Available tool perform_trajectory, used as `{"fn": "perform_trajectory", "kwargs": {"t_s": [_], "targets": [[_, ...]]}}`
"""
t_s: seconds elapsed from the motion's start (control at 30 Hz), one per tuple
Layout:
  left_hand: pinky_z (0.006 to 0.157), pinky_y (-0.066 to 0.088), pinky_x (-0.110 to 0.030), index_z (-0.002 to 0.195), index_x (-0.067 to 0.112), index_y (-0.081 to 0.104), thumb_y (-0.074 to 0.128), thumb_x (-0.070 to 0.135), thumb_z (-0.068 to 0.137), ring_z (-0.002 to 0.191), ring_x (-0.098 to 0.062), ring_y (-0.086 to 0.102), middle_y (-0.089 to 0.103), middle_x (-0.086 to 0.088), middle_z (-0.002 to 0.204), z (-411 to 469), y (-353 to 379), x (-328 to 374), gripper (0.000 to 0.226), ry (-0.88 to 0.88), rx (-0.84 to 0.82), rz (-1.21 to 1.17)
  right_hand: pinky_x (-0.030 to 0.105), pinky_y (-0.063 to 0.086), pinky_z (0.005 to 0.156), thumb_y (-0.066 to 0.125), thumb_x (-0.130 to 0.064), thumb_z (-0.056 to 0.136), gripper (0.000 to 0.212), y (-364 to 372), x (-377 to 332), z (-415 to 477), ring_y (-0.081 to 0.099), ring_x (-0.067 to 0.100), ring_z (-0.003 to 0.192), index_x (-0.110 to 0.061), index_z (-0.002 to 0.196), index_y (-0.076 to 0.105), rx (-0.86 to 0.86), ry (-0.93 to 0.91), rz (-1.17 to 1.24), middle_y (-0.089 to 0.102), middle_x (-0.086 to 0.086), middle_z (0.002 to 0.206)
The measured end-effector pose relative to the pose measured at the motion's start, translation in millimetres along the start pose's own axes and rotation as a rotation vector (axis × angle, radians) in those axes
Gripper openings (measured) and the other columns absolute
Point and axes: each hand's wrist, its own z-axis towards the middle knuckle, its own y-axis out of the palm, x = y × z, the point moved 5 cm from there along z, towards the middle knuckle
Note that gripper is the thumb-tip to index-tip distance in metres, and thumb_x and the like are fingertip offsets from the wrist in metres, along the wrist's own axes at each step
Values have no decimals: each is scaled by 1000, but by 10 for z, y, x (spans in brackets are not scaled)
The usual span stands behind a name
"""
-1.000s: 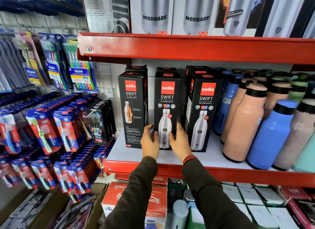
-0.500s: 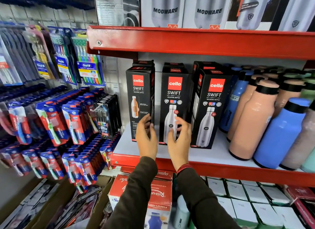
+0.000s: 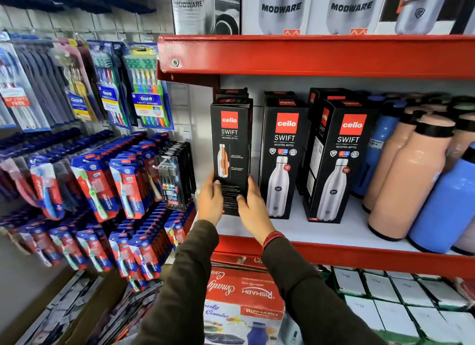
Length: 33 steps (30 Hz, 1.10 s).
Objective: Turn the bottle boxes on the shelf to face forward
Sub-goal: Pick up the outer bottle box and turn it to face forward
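Note:
Three black Cello Swift bottle boxes stand in a front row on the white shelf (image 3: 321,233). The left box (image 3: 231,144) shows a side panel with an orange cutaway bottle. My left hand (image 3: 209,202) holds its lower left edge and my right hand (image 3: 253,208) holds its lower right edge. The middle box (image 3: 282,154) and the right box (image 3: 339,162) show a steel bottle picture on the front; the right one stands slightly angled. More such boxes stand behind them.
Peach and blue loose bottles (image 3: 408,180) crowd the shelf's right part. A red shelf lip (image 3: 308,54) hangs above. Toothbrush packs (image 3: 108,185) hang on the wall at left. Cartons (image 3: 241,301) sit below the shelf.
Both hands have left the middle box and moved left onto the left box. The camera has shifted closer and to the left.

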Motion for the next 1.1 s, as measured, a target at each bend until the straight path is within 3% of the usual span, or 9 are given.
{"fn": "perform_trajectory", "kwargs": {"t_s": [0.17,0.27,0.33,0.5,0.7,0.83,0.9,1.0,1.1], "targets": [[97,45,-14,139,15,54,37,2,99,119,-14,61,64,-7,132,52,-56,-105,45,-52,-12,-108,35,36,115,48,-4,96,65,2,8,-10,42,23,138,-14,153,21,21,24,46,40,10,151],[93,54,-25,112,34,69,35,-2,94,98,-8,69,73,0,108,39,-149,-120,53,-93,67,-247,40,42,111,61,-10,91,69,-1,-2,-7,49,22,132,-14,150,26,42,19,60,49,9,143],[91,57,-32,98,35,73,33,-4,92,98,-17,72,75,5,99,41,-210,-125,57,-89,106,-331,40,45,108,72,-16,83,76,8,-10,3,54,19,128,-15,146,29,52,0,70,56,6,137],[87,60,-43,100,24,78,33,6,91,102,-25,71,76,-1,108,-23,-337,-56,49,-18,178,-326,29,50,99,89,-41,61,93,18,-78,40,58,8,113,-22,136,37,132,-9,61,62,-4,125],[84,59,-40,98,28,77,40,11,90,99,-24,71,76,3,105,-87,-376,-58,42,49,223,-326,16,48,83,87,-48,57,81,-22,-181,52,60,8,104,-29,122,42,250,-20,55,60,-15,109],[97,48,-19,128,26,62,47,7,94,113,-4,60,63,5,130,18,-422,-97,42,81,206,-223,27,50,95,83,-50,55,85,-24,-209,71,58,13,114,-28,127,42,207,-46,72,61,-7,120],[106,40,-19,139,20,52,45,8,100,123,-6,54,54,4,140,143,-384,-163,42,-10,97,-234,27,48,99,82,-49,57,86,-21,-233,81,56,11,116,-29,130,41,179,-65,79,59,-6,123],[101,37,-12,141,20,47,40,8,103,121,2,54,56,11,129,227,-333,-190,41,-71,-22,-274,7,41,95,83,-37,66,87,-1,-245,99,52,-3,115,-30,138,36,139,-102,87,56,-14,126],[98,37,-12,137,32,45,39,8,103,112,10,53,56,21,121,218,-322,-201,42,-49,-53,-267,-6,25,98,79,-28,76,103,14,-224,111,37,-11,125,-20,155,13,97,-100,48,42,-17,140]]}}
